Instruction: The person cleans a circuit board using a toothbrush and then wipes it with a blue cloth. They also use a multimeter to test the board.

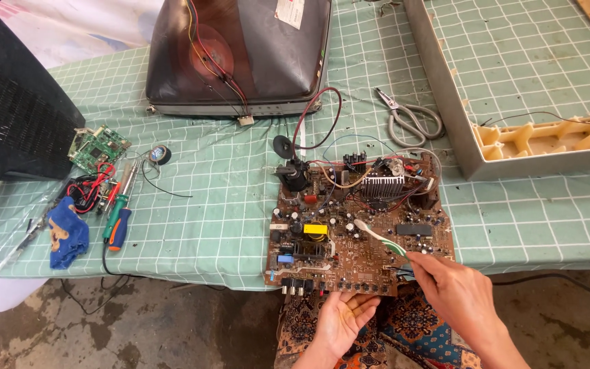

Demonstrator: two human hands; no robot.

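Brown circuit board [360, 225] steadied from 6 o'clock by open left hand [344, 320] | white-green toothbrush [381, 238] gripped by right hand [453, 285], bristles kept on components.

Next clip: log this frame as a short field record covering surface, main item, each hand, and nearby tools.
surface: table with green checked cloth
main item: brown circuit board, lying flat at the table's near edge
right hand: holds a toothbrush, bristle end on the board
left hand: palm up under the board's near edge
nearby tools: scissors behind the board; screwdriver and blue cloth at left
behind: picture tube
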